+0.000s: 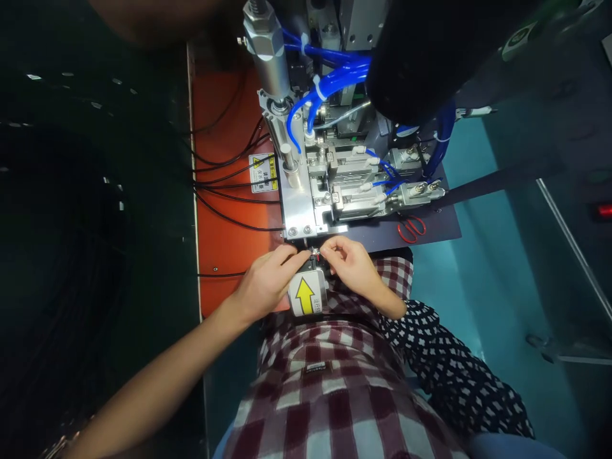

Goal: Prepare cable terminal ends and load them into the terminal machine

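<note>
At the front end of a metal machine point(299, 210), both hands meet over a small silvery part with a bit of red point(315, 253). My left hand point(270, 280) reaches in from the left, its thumb and forefinger closed at the part's left side. From the right, my right hand point(351, 264) pinches at the part's other side, with the fingers curled. The part is mostly hidden by the fingertips and too small to name. Just below it is a white label with a yellow arrow point(306, 293) that points toward the machine.
Blue air hoses point(344, 76) run over the metal cylinders point(356, 203). Red-handled scissors point(411, 229) lie on the dark plate's right side. Black cables point(229, 185) cross the orange surface point(215, 248) to the left. A dark round shape point(421, 57) blocks the upper view.
</note>
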The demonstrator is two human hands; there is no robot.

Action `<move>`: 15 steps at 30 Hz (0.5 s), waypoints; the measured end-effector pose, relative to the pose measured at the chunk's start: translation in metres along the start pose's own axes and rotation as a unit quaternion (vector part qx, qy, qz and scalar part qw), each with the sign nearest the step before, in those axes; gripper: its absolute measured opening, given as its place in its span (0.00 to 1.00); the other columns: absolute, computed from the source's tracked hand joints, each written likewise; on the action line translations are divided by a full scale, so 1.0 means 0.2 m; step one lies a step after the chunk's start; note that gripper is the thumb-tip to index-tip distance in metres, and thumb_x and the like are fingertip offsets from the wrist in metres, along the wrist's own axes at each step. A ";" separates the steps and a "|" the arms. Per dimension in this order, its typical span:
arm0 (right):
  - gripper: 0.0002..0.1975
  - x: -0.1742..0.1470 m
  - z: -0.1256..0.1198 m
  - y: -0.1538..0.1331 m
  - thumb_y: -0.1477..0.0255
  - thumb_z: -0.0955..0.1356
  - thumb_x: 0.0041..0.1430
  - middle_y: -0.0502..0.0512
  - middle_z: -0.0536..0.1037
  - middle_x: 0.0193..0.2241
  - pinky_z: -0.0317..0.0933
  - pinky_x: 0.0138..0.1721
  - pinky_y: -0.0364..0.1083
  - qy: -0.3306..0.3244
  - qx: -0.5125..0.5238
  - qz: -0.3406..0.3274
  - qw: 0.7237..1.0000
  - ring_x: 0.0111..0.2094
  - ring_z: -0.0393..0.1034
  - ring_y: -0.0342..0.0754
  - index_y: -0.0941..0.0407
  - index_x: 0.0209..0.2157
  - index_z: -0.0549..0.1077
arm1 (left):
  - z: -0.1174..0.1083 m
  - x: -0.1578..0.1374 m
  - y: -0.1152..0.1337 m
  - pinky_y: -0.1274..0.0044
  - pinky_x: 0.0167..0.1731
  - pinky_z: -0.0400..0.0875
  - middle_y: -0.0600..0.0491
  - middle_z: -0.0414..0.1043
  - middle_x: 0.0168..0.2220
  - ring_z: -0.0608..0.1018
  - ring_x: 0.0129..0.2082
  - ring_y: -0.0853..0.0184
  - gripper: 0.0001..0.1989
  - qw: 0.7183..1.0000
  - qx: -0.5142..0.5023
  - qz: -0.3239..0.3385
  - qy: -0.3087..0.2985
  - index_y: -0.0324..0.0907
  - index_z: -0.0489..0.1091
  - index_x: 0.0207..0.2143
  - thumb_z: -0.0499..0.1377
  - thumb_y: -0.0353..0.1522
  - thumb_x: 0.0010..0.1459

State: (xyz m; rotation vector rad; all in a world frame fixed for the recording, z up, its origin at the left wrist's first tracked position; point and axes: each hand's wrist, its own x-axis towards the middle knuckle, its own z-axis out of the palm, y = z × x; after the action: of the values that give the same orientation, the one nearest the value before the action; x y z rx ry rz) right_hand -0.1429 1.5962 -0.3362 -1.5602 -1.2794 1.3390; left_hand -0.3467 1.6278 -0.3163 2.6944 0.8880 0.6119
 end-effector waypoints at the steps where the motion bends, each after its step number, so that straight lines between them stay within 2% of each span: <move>1: 0.10 0.00 0.00 0.00 0.64 0.66 0.62 0.49 0.73 0.25 0.60 0.23 0.42 -0.002 0.006 0.006 1.000 0.22 0.64 0.42 0.56 0.32 0.72 | 0.00 0.00 0.00 0.77 0.30 0.71 0.47 0.71 0.33 0.74 0.31 0.66 0.14 1.000 0.007 0.010 0.001 0.34 0.71 0.48 0.49 0.25 0.66; 6: 0.11 0.01 0.01 -0.02 0.63 0.67 0.61 0.49 0.73 0.26 0.60 0.23 0.42 -0.002 0.011 0.026 1.000 0.22 0.64 0.42 0.57 0.32 0.72 | -0.01 0.01 -0.01 0.77 0.25 0.65 0.50 0.69 0.28 0.69 0.25 0.67 0.15 0.997 0.062 0.041 0.004 0.35 0.73 0.48 0.49 0.24 0.65; 15: 0.11 0.01 0.01 -0.03 0.63 0.66 0.61 0.48 0.72 0.24 0.60 0.23 0.42 -0.003 0.001 0.039 0.999 0.21 0.65 0.42 0.57 0.31 0.71 | -0.01 0.01 0.00 0.76 0.24 0.60 0.52 0.67 0.26 0.65 0.23 0.67 0.15 0.993 0.111 0.049 -0.006 0.37 0.72 0.50 0.50 0.24 0.65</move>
State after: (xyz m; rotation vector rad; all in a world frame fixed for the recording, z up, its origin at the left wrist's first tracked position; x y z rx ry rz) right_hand -0.1463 1.5988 -0.3315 -1.6214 -1.2318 1.3924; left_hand -0.3453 1.6293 -0.3143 2.9508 0.8727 0.5448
